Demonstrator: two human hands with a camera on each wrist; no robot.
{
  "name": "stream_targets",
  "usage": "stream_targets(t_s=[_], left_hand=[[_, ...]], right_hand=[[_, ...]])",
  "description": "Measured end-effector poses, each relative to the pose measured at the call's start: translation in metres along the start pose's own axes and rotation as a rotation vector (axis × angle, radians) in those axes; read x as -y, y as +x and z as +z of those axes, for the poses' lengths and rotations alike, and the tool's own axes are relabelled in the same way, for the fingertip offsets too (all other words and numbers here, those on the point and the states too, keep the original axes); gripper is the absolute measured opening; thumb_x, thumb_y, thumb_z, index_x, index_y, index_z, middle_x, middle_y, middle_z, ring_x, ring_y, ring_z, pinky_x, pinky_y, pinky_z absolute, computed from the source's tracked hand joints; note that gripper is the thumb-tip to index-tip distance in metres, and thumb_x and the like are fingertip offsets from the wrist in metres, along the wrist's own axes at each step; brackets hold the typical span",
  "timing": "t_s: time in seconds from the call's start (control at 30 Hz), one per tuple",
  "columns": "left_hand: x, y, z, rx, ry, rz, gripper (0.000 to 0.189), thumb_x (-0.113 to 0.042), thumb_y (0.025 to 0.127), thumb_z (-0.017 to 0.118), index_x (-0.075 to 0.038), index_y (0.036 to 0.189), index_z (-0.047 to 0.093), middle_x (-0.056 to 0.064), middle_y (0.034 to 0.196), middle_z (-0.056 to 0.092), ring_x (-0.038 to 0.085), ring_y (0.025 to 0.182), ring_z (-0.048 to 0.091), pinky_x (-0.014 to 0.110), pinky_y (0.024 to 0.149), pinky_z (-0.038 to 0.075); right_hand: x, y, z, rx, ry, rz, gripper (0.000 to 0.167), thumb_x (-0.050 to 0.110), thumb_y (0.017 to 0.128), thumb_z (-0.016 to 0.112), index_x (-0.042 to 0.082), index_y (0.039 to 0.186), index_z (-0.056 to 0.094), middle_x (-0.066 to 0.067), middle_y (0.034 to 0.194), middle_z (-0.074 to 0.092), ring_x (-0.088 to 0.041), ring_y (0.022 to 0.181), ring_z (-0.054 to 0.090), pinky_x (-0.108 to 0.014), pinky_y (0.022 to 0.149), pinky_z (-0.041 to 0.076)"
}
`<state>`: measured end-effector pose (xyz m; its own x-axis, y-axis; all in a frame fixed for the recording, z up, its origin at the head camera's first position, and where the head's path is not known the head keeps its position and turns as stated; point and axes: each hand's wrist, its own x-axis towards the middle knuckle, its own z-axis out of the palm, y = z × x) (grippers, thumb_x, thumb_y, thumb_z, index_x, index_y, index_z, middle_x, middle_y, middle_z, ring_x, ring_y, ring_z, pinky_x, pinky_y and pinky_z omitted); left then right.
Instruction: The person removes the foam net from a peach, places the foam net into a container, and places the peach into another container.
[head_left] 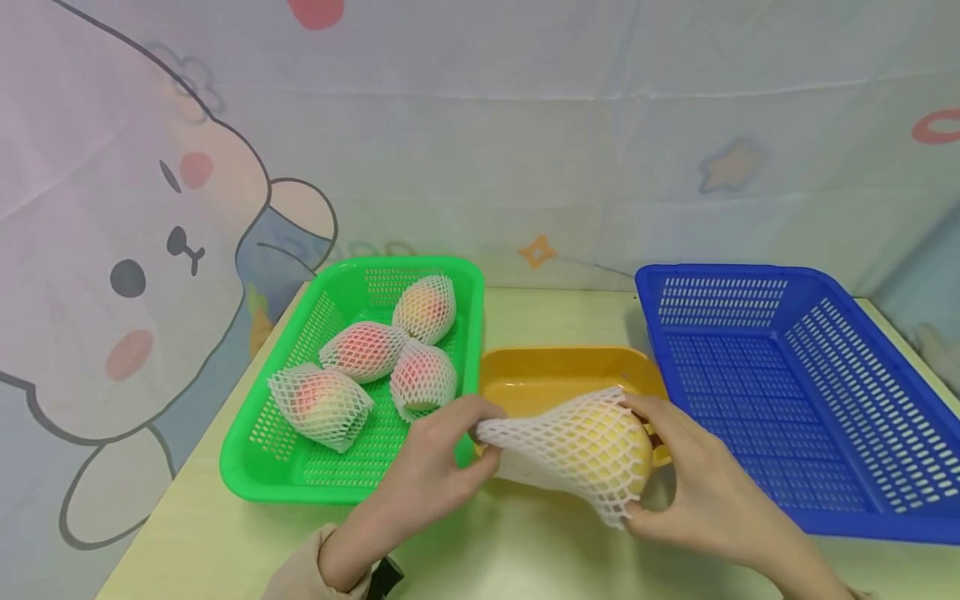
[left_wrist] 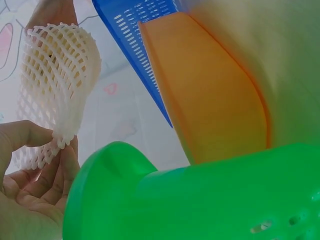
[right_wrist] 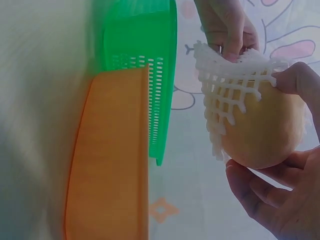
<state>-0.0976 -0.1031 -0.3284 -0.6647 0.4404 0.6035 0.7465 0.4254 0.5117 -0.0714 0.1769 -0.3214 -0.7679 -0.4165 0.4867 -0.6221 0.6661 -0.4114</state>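
Note:
Above the yellow basin [head_left: 558, 363], both hands hold a round yellow fruit [right_wrist: 267, 132] in a white foam net sleeve [head_left: 555, 437]. My left hand [head_left: 438, 462] pinches the gathered, narrow end of the net between thumb and fingers. At the net's wide end, my right hand [head_left: 708, 492] grips the fruit, thumb on one side and fingers on the other. The right wrist view shows the fruit's bare lower part sticking out of the net. In the left wrist view, the net [left_wrist: 55, 75] covers most of the fruit.
On the left, a green basket [head_left: 337, 493] holds several red-and-yellow fruits [head_left: 363, 350] in white foam nets. A blue basket [head_left: 780, 408] with slotted walls stands on the right. A printed cloth [head_left: 525, 150] hangs behind the pale table [head_left: 540, 542].

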Motion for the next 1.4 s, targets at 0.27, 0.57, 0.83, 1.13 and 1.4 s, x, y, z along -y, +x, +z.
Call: stream_targets(t_s=[0.27,0.57,0.83,1.13,1.4], left_hand=[[0.000,0.001,-0.002,0.021,-0.015,-0.015,0.027,0.005,0.073,0.067,-0.009,0.095,0.060,0.000,0.089,0.064,0.006,0.077,0.056,0.018,0.069,0.051],[0.001,0.001,-0.003,0.013,-0.018,-0.021,0.029,0.005,0.071,0.066,-0.010,0.095,0.059,0.000,0.088,0.063,0.008,0.078,0.058,0.022,0.069,0.052],[0.001,0.001,-0.004,0.002,-0.025,-0.032,0.029,0.006,0.070,0.066,-0.009,0.094,0.058,0.000,0.088,0.063,0.009,0.077,0.059,0.021,0.069,0.051],[0.004,0.002,-0.006,-0.039,-0.009,-0.001,0.031,0.007,0.069,0.068,-0.007,0.095,0.058,0.001,0.088,0.064,0.009,0.079,0.060,0.020,0.071,0.053],[0.006,0.001,-0.008,-0.065,0.011,0.036,0.031,0.008,0.068,0.067,-0.008,0.094,0.057,0.000,0.087,0.062,0.011,0.079,0.060,0.020,0.071,0.052]], right_hand=[[-0.002,0.000,-0.005,-0.004,-0.007,0.023,0.099,0.013,0.048,0.085,0.015,0.139,0.044,0.008,0.118,0.056,-0.001,0.092,0.052,-0.025,0.074,0.051],[-0.005,0.002,-0.007,-0.021,0.014,0.006,0.098,0.012,0.050,0.084,0.020,0.139,0.044,0.009,0.117,0.056,-0.001,0.092,0.050,-0.016,0.075,0.046],[-0.007,0.004,-0.009,-0.034,0.005,-0.002,0.096,0.015,0.052,0.086,0.019,0.138,0.045,0.010,0.114,0.055,0.001,0.092,0.049,-0.012,0.074,0.043],[-0.007,0.003,-0.015,-0.045,-0.034,0.052,0.094,0.018,0.055,0.089,0.022,0.138,0.045,0.007,0.117,0.057,-0.001,0.090,0.051,-0.010,0.076,0.043],[-0.012,0.002,-0.018,-0.068,-0.031,0.064,0.095,0.016,0.055,0.089,0.019,0.139,0.046,0.003,0.120,0.058,0.001,0.093,0.050,-0.005,0.080,0.039]])
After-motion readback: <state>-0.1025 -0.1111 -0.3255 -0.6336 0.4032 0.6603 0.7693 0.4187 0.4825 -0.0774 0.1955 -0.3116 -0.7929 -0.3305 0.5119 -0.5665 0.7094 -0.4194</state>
